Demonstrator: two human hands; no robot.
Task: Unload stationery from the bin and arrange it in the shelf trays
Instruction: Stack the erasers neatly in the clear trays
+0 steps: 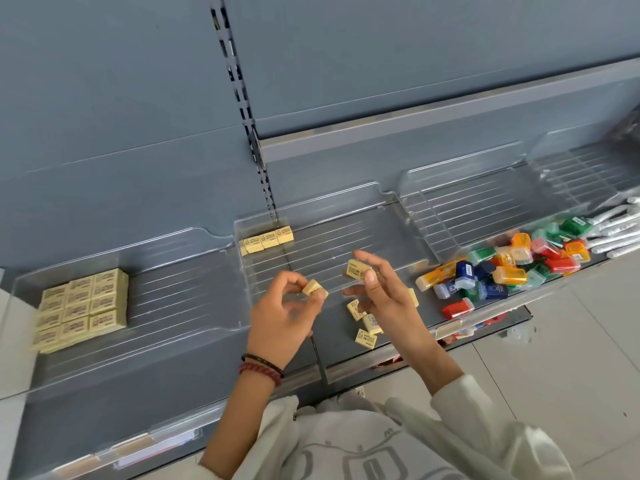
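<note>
Four clear trays (381, 197) are seen on the shelf; two hands (280, 315) are counted, one eraser (313, 289) held in each.

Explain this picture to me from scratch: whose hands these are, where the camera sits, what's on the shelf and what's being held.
No machine here: a person wears a camera on the head, looking down at their own bare hands. The left hand pinches one small yellow eraser; the right hand holds another eraser. Below them is a clear middle tray with a row of erasers at its back and loose erasers near the front. The left tray holds a neat eraser block. The right tray holds a heap of coloured plastic cases.
</note>
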